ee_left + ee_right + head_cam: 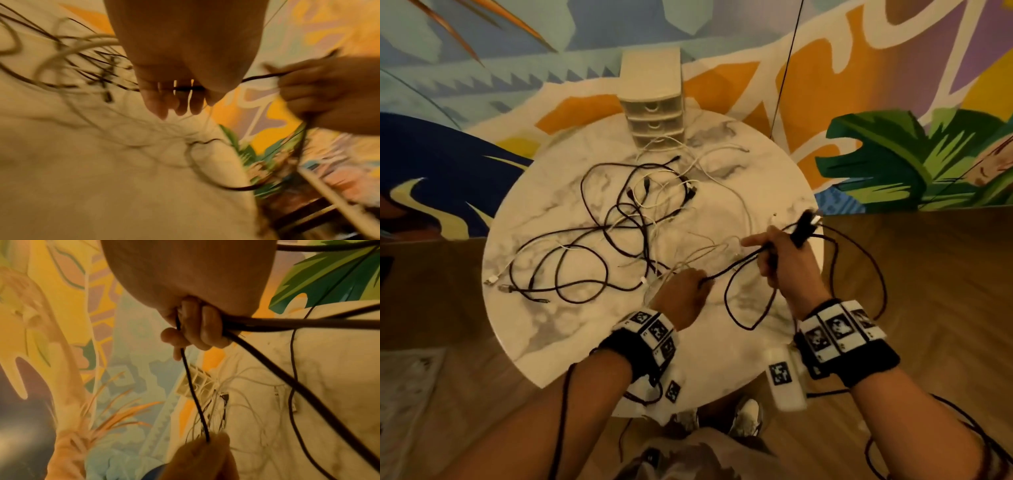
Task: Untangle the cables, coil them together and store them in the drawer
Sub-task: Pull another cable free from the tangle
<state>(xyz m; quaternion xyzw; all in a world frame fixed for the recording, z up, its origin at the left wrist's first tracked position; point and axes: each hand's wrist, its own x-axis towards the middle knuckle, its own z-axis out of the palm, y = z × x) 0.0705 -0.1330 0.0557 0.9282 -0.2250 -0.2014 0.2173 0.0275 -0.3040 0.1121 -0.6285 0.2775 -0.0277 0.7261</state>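
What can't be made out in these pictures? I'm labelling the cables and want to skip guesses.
- Cable count: in the head view the tangle overlaps too much to separate strands.
- Connector types: too small in the head view, blurred in both wrist views.
- Left hand grip on the black cable: the hand's back hides the fingers; the left wrist view is motion-blurred.
- Drawer unit contents: drawers are shut.

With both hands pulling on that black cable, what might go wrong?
The black cable stretched between the left hand and right hand runs back into the tangled pile of black and white cables; pulling could tighten knots. Dragged loops might slide off the round marble table or tug the small beige drawer unit.
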